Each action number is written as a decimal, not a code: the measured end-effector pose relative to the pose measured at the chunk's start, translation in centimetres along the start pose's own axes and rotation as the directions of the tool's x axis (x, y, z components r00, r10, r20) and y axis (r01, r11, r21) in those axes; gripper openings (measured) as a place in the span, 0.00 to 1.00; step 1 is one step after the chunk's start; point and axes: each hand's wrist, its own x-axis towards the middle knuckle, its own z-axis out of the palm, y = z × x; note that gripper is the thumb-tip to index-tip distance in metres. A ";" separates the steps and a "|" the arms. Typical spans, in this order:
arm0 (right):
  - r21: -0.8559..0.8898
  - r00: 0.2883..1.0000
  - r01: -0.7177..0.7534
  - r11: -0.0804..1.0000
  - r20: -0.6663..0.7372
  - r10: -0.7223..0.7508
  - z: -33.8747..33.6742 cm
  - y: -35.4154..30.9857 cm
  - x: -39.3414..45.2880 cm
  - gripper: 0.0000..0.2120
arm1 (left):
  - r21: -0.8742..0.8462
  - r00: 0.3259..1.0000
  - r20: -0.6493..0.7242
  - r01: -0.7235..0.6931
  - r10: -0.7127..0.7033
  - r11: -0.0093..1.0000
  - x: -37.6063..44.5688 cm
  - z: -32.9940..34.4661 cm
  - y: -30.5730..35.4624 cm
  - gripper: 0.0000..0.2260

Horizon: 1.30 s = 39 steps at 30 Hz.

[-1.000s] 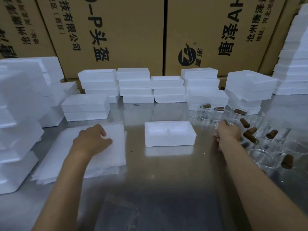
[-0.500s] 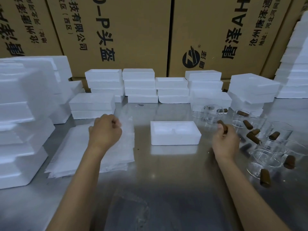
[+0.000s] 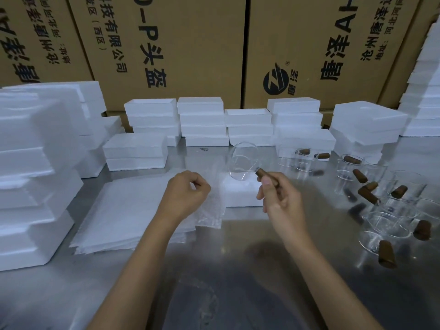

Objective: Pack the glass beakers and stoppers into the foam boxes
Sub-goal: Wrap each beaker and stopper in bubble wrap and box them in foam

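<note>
My right hand (image 3: 281, 196) grips a clear glass beaker (image 3: 244, 161) together with a brown stopper (image 3: 264, 175), held tilted above the open foam box (image 3: 242, 194) at the table's middle. My left hand (image 3: 188, 191) pinches a thin translucent wrapping sheet (image 3: 209, 210), lifted off the stack of sheets (image 3: 133, 210) and hanging just left of the box. Several more beakers (image 3: 390, 225) with brown stoppers (image 3: 367, 194) stand at the right.
Stacks of white foam boxes (image 3: 202, 122) line the back of the metal table (image 3: 238, 270), with taller piles at the left (image 3: 31, 175) and far right (image 3: 426, 91). Brown cardboard cartons (image 3: 166, 44) form the wall behind.
My right hand has carried a beaker and stopper from the right cluster to above the foam box. My left hand has pulled one sheet off the stack toward the box.
</note>
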 end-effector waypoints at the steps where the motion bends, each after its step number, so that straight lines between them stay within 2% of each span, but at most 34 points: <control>1: 0.003 1.000 -0.004 1.000 0.022 0.004 0.0 0.1 -0.1 0.07 | -0.035 1.000 0.000 0.023 -0.023 0.999 0.0 0.0 0.0 0.06; 4: 0.057 0.992 -0.084 0.995 0.100 0.078 -0.2 0.3 -0.2 0.08 | -0.119 0.997 0.038 0.075 -0.071 0.990 -0.2 0.1 0.3 0.08; 9: 0.254 0.938 -0.306 0.918 0.244 0.245 -0.7 0.1 -0.1 0.12 | -0.100 0.990 0.102 0.106 -0.096 0.989 -0.5 0.6 0.5 0.08; 12: 0.179 0.913 -0.338 0.924 0.301 0.276 -0.9 0.1 0.0 0.12 | -0.085 0.987 0.129 0.112 -0.101 0.990 -0.5 0.6 0.7 0.09; 15: 0.012 0.924 -0.293 0.956 0.259 0.280 -0.9 0.4 -0.1 0.12 | -0.159 0.989 0.088 0.132 -0.119 0.978 -0.4 0.2 0.7 0.09; 18: -0.152 0.957 -0.186 0.971 0.195 0.214 -0.7 0.9 -0.1 0.11 | -0.270 0.990 0.038 0.142 -0.136 0.952 -0.3 -0.2 0.8 0.09; 23: -0.340 0.979 -0.034 0.940 0.180 0.100 -0.4 1.1 -0.6 0.08 | -0.501 0.977 0.062 0.208 -0.205 0.840 0.0 -0.9 1.3 0.09; 26: -0.373 0.984 0.005 0.928 0.167 0.062 -0.5 1.0 -0.7 0.10 | -0.626 0.963 0.081 0.248 -0.256 0.739 0.1 -1.2 1.5 0.05; 30: -0.386 0.977 0.055 0.921 0.212 0.031 -0.6 1.2 -0.7 0.06 | -0.697 0.986 0.102 0.163 -0.129 0.698 0.0 -1.2 1.6 0.06; 32: -0.407 0.964 0.099 0.908 0.266 0.015 -0.5 1.2 -0.8 0.06 | -0.693 0.992 0.096 0.127 -0.084 0.709 -0.2 -1.2 1.9 0.07; 35: -0.411 0.958 0.114 0.904 0.286 0.009 -0.2 1.1 -1.0 0.05 | -0.597 0.995 0.088 0.095 -0.053 0.797 -0.5 -0.8 2.4 0.07; 39: -0.226 0.973 -0.091 0.970 0.189 0.135 -0.2 0.2 -0.5 0.08 | -0.339 0.997 0.016 -0.059 0.069 0.939 -1.2 0.0 2.9 0.09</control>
